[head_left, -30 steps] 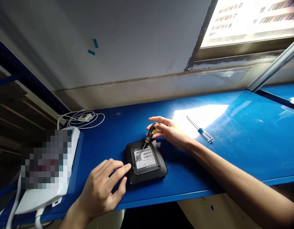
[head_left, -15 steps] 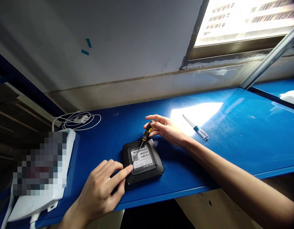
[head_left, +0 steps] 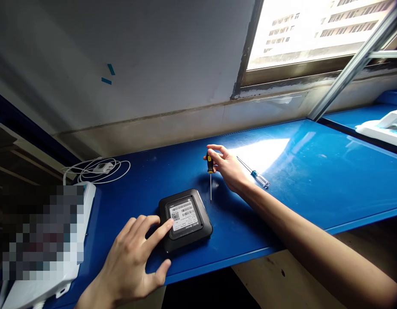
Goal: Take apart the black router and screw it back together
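Observation:
A black box-like device [head_left: 206, 219] with rounded corners lies on the blue table, its white printed label [head_left: 185, 216] facing up. My left hand [head_left: 130, 253] is at its left side, fingers apart, the index fingertip over the label's left edge. Beyond the device and to its right, my right hand [head_left: 226, 166] grips a screwdriver [head_left: 210, 165] by its black and yellow handle. The shaft points down, apart from the device; whether its tip touches the table I cannot tell.
A second screwdriver [head_left: 260, 179] with a clear handle lies right of my right hand. A white cable with an adapter [head_left: 103, 168] is coiled at the back left. Near the left edge stands a white device [head_left: 72, 274], partly blurred out. A metal post [head_left: 340, 77] rises at right.
My right hand has lifted the screwdriver off the label, moved it right of the device and turned it upright. My left thumb has spread away from the fingers. The view has shifted slightly.

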Demonstrator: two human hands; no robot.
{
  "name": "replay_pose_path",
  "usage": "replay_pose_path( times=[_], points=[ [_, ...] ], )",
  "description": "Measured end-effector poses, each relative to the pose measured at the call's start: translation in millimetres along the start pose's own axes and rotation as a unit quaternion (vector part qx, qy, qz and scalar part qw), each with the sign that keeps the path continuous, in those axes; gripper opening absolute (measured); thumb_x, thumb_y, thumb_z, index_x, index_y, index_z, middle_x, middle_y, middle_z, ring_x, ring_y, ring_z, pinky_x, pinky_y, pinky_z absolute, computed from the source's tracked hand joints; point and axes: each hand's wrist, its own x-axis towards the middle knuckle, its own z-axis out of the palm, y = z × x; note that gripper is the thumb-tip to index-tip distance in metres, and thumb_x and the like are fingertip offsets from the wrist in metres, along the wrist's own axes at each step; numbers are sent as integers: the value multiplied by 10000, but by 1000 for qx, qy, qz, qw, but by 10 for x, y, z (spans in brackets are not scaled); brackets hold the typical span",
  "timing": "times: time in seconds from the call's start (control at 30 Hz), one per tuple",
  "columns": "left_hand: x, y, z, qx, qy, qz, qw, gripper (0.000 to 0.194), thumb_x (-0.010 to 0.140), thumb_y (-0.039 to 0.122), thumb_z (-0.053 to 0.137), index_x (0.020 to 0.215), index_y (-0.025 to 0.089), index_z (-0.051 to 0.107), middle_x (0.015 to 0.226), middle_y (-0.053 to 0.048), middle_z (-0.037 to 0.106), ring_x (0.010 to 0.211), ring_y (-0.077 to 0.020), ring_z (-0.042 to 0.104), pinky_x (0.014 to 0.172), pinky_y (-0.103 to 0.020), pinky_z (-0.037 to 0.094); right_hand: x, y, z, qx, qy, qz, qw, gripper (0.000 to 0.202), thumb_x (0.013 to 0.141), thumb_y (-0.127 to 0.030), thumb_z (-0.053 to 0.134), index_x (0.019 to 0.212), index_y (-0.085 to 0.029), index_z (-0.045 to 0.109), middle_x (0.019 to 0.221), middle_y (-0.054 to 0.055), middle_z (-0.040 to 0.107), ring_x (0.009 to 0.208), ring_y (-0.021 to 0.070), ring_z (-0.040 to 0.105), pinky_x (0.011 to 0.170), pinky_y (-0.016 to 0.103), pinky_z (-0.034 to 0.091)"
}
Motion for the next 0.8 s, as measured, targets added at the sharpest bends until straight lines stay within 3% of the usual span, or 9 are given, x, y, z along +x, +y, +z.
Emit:
replay_pose_path(
  times=[0.07,0.13,0.2,0.3,0.47,0.6,0.8],
  points=[
    [-4,-32,24,6,-20,-33,999,805,851,595,698,1552,345,391,1348,-133,545,1107,-371,592,909,-548,511,27,3,-35,-37,32,-36,998,441,886,-537,667,1188,-218,641,813,-1,675,638,123,571,532,238,460],
    [35,-55,41,5,-39,-72,997,1015,788,726,724,1612,361,256,1469,-150,481,1218,-418,557,986,-610,497,45,-8,-62,-75,62,-73,993,427,898,-531,658,1203,-232,643,802,-15,631,670,130,573,572,246,477],
    [123,-71,42,-8,-62,-95,994,1137,774,723,749,1644,358,115,1581,-158,391,1335,-451,489,1064,-656,456,58,-28,-82,-109,84,-100,985,403,909,-514,648,1207,-242,645,802,-24,596,685,131,574,610,252,492],
    [326,-101,21,-50,-107,-79,990,1211,784,619,796,1646,350,-11,1670,-146,283,1469,-454,365,1150,-680,391,78,-47,-111,-150,93,-111,978,377,926,-494,617,1203,-240,645,778,-33,583,655,130,574,616,257,494],
    [759,-169,13,-105,-151,-43,982,1188,764,541,831,1631,304,55,1634,-152,329,1496,-407,356,1202,-627,384,132,3,-170,-222,78,-75,969,328,908,-368,628,1195,-213,651,790,-18,650,620,135,595,659,290,515],
    [1086,-199,61,-121,-149,-33,981,1133,762,544,825,1619,246,147,1596,-173,369,1488,-401,371,1215,-617,374,167,93,-207,-275,59,-51,958,466,832,-230,690,1288,-167,626,858,30,695,680,169,645,770,349,558],
    [1166,-247,162,-150,-124,-39,980,1058,788,530,814,1615,269,207,1619,-150,359,1493,-413,350,1197,-639,391,170,140,-219,-318,52,-50,945,493,789,-191,737,1275,-160,659,917,80,715,742,207,668,879,432,570]
  ],
)
